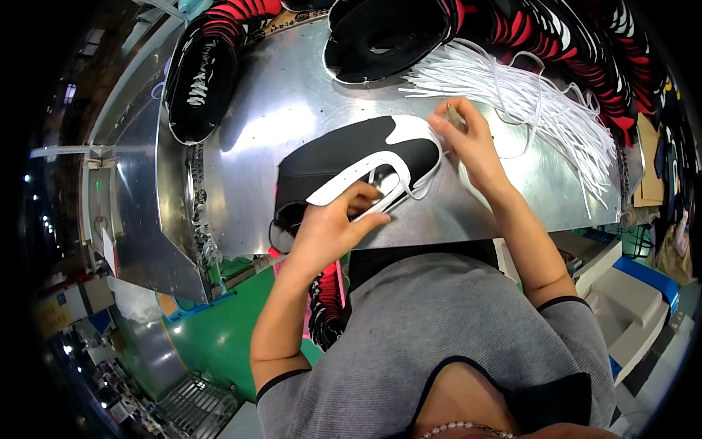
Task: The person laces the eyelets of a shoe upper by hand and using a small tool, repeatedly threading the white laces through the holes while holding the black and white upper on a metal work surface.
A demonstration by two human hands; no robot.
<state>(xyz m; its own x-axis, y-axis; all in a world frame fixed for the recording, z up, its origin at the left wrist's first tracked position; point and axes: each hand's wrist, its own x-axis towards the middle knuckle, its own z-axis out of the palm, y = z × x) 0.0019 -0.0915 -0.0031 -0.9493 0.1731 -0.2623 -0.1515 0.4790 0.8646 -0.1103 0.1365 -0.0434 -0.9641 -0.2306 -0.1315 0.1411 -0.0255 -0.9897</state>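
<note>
Left hand: clamped on near side of shoe upper, centre. Black body, white toe panel, white U-shaped eyelet strip; edge of metal tabletop close at 6 o'clock. Right hand: 2 o'clock, thumb and forefinger nearly together beside toe, pinch contents indiscernible. Bare metal: 3 o'clock, below white shoelace bundle.

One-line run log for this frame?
left hand: holding black-and-white shoe upper | right hand: at upper's right end, grip unclear | white laces: heaped on metal table, right side
</note>
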